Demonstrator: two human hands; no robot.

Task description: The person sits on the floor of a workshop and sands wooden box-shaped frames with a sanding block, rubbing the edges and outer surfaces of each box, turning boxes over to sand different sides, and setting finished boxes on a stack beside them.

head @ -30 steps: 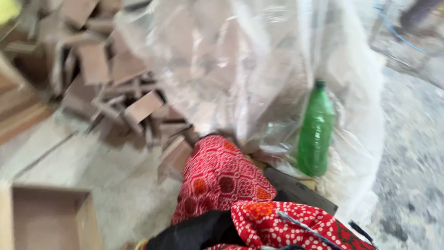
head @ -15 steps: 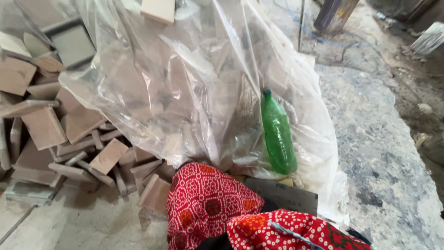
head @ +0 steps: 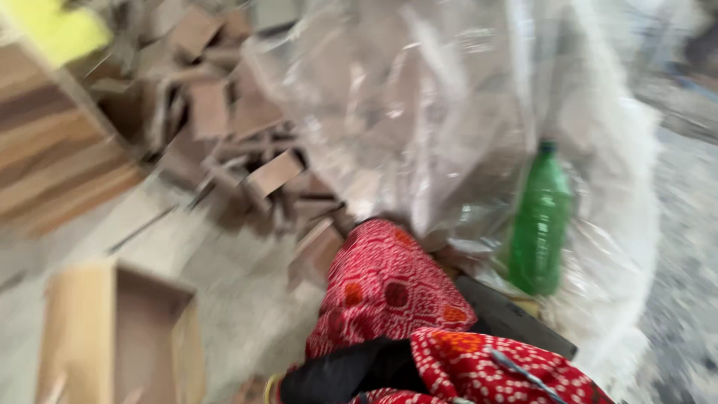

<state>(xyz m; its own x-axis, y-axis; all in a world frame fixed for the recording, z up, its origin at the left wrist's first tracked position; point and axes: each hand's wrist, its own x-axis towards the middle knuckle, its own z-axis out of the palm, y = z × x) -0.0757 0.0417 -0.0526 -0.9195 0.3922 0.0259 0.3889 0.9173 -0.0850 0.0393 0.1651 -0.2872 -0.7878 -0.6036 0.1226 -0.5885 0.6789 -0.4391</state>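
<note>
The picture is blurred by head motion. My knee in red patterned cloth [head: 385,292] fills the lower middle. A black sleeve [head: 351,370] with a yellow bangle [head: 271,389] runs to the bottom edge; only a sliver of my left hand [head: 250,393] shows there, too blurred to tell its fingers. My right hand is out of view. A green plastic bottle [head: 540,217] stands upright to the right of the knee, against a large clear plastic bag [head: 419,112]. An open-topped wooden box [head: 120,337] lies at the lower left.
A heap of small wooden boxes and offcuts [head: 247,150] lies on the floor beyond the knee. Stacked wooden boards [head: 52,157] are at the left. A dark flat board [head: 516,322] is under the bottle. Rough grey concrete floor [head: 688,284] runs along the right.
The view has swung left and down: the bottle and bag shifted right, and the open wooden box and stacked boards came back into view at the left.
</note>
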